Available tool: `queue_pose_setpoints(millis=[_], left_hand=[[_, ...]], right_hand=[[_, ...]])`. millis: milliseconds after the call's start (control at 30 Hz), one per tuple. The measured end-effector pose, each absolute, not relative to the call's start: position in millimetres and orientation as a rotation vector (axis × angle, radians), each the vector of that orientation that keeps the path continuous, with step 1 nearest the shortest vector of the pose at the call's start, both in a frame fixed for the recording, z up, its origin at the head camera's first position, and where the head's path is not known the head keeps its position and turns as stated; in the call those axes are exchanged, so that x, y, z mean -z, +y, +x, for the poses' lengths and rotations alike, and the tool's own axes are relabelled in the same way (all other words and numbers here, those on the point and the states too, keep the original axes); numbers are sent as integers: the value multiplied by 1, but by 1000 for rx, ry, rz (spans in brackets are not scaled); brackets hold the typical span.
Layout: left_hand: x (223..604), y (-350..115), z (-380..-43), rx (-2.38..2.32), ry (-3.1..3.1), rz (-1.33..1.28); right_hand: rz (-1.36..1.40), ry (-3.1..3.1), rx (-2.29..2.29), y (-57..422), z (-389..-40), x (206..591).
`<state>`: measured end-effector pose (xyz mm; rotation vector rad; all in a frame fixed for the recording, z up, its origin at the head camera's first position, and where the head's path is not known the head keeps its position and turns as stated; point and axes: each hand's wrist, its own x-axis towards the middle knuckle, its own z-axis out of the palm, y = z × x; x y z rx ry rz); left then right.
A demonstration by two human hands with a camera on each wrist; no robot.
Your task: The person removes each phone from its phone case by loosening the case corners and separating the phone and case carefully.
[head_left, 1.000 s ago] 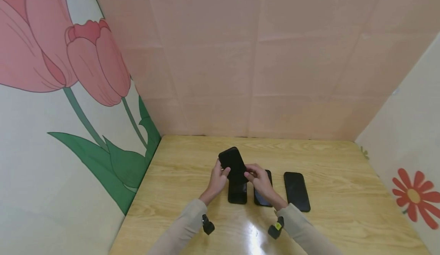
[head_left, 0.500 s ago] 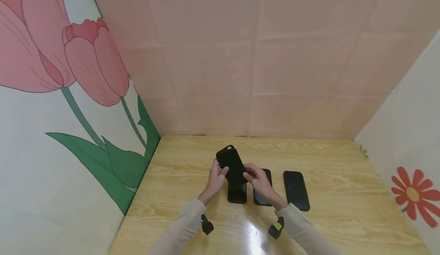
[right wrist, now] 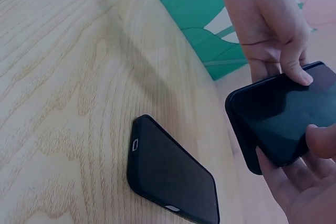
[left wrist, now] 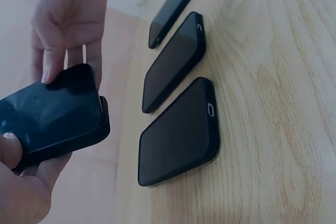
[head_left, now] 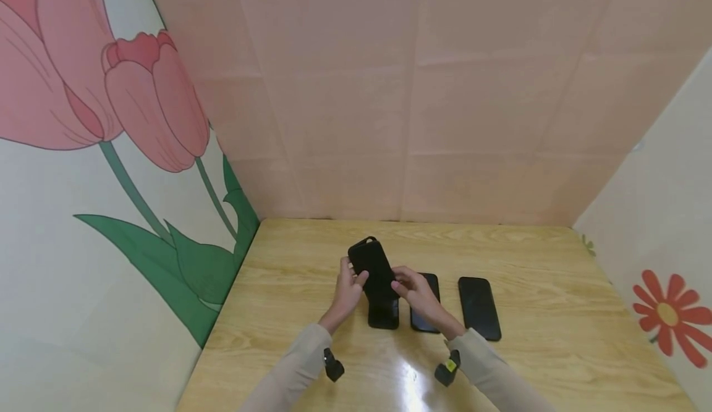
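Compared with a second ago, the held phone (head_left: 374,271) and its case (right wrist: 253,158) have come out of line: the case's rim with an opening now sticks out past the phone's far end, where one dark outline showed before. Both hands have drifted slightly to the left with them.

We see the left hand (head_left: 347,291) holding the phone and case by the left long side, thumb on the dark, shiny face and fingers underneath. The right hand (head_left: 416,290) pinches them at the nearer right corner, thumb on top. The pair is raised above the wooden table (head_left: 289,276), tilted, the far end leaning left.

On the table we count three more dark phones in a row. The left phone (head_left: 384,316) lies partly hidden by the held pair in the head view, the middle phone (head_left: 424,322) is partly covered by the right hand, and the right phone (head_left: 480,309) lies just beyond, apart from its neighbour. Behind the table we see a pink wall (head_left: 356,103), with painted tulips (head_left: 158,103) to the left.
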<state>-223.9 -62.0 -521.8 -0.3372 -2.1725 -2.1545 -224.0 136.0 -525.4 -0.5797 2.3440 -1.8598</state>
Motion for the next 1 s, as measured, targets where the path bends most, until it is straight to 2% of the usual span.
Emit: queue_pose_setpoints(millis=[300,600,1000], left_hand=[[524,-63,-226,2091,-2199,-360],[554,-63,-240,2063,-2214,-370],[562,-70,-238,2072,-2263,-321]], right_hand=[[-548,2349,1834,140,-236,555],[-577,2355,1798,141,-235,553],[-506,2350,1775,138,-233,555]])
